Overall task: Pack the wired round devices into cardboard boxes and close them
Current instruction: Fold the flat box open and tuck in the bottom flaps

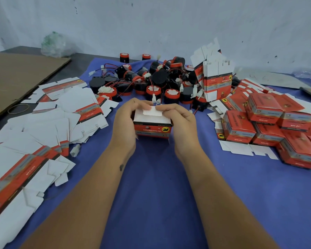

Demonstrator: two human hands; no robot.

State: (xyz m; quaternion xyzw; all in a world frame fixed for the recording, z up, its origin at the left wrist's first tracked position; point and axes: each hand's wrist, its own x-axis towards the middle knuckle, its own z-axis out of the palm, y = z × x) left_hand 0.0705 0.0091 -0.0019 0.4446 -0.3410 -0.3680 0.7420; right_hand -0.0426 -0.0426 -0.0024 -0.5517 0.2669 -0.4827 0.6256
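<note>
Left hand (127, 121) curled round the left side of a small red-and-white cardboard box (152, 125), thumb and fingertips up at its top edge; right hand (180, 122) gripping the right side likewise, fingers pinching at the white top flap (152, 111), still partly raised. Box held just above the blue cloth (156, 186) on the bench, midway between the flat unfolded cartons (43, 126) at left and the stack of closed boxes (269, 123) at right. Behind it, heaped: black-and-red wired round devices (151, 81).
</note>
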